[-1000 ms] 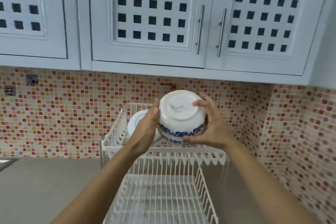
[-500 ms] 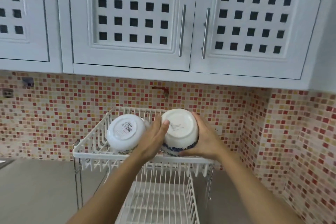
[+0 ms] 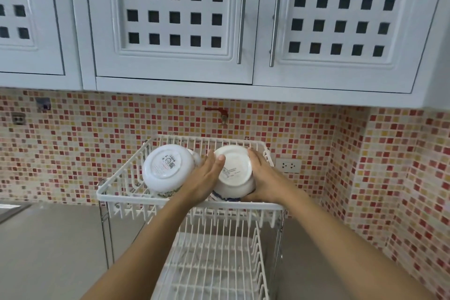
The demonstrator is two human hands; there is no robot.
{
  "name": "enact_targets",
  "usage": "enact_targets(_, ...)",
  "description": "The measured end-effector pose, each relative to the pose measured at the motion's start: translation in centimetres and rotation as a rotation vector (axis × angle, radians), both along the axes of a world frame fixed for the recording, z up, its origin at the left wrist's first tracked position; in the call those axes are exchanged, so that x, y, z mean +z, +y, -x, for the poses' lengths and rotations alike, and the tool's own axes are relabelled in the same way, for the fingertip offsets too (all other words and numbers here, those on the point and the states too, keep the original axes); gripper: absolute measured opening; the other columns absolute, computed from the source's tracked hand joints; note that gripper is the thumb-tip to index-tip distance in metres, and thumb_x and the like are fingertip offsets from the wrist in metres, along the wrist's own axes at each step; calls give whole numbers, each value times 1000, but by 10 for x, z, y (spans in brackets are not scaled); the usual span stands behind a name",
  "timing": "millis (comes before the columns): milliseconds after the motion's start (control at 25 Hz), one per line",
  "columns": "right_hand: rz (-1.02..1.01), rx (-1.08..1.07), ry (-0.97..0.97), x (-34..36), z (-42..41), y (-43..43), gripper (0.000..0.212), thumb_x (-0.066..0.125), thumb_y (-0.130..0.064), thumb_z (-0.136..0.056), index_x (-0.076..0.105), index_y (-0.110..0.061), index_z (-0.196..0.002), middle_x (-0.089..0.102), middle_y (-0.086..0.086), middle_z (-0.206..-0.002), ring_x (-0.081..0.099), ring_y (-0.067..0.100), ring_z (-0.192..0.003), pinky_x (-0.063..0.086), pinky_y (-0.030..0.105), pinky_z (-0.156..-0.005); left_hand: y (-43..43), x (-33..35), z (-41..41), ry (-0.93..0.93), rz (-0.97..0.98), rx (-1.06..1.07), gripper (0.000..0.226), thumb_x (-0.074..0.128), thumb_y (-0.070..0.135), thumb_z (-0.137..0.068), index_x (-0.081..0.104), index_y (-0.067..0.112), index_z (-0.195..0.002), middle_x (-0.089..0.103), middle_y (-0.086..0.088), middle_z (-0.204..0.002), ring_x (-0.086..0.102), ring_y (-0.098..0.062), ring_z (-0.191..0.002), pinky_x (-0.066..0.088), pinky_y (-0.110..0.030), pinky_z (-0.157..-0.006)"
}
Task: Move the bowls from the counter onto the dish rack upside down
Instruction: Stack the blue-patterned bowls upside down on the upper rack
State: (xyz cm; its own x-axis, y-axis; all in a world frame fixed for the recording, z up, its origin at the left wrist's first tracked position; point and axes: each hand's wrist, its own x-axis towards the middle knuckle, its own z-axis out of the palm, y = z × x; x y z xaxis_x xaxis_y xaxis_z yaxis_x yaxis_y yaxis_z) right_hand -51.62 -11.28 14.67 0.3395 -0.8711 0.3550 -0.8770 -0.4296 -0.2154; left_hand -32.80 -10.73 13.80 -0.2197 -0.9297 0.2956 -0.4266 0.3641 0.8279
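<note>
A white bowl with a blue pattern near its rim (image 3: pixel 235 173) is upside down in the upper tier of the white wire dish rack (image 3: pixel 126 198), on the right side. My left hand (image 3: pixel 204 178) grips its left side and my right hand (image 3: pixel 264 179) its right side. Beside it on the left, a second white bowl (image 3: pixel 165 168) rests upside down and tilted in the same tier, its labelled base facing me. Whether the held bowl touches the rack wires is hidden by my hands.
The rack's lower tier (image 3: pixel 214 265) holds nothing. Grey counter (image 3: pixel 48 251) spreads to the left and right of the rack. Mosaic tile wall with a red tap (image 3: pixel 218 112) and a socket (image 3: pixel 288 165) stands behind. White cabinets (image 3: pixel 170 19) hang overhead.
Both hands have carried the blue-patterned bowl down into the upper tier, to the right of the other bowl. The view has also shifted, showing the rack more to the right.
</note>
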Motion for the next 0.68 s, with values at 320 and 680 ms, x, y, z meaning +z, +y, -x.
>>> enact_targets(320,-84,-95,25,-3,4,-3,133,79,-60,-59,-12,-26,-150,-1,3,-160,13,27,-147,32,47,-114,0,0,2,-230,30,94,82,55,28,-93,3,12,-154,7,-8,-162,15,-25,-148,21,-38,-118)
enact_targets(680,-25,-140,62,-6,5,-7,129,74,-66,-57,-7,-30,-150,21,2,-155,32,24,-138,44,43,-101,6,5,8,-217,71,200,73,59,29,-92,20,6,-150,40,-14,-149,42,-29,-133,37,-36,-108)
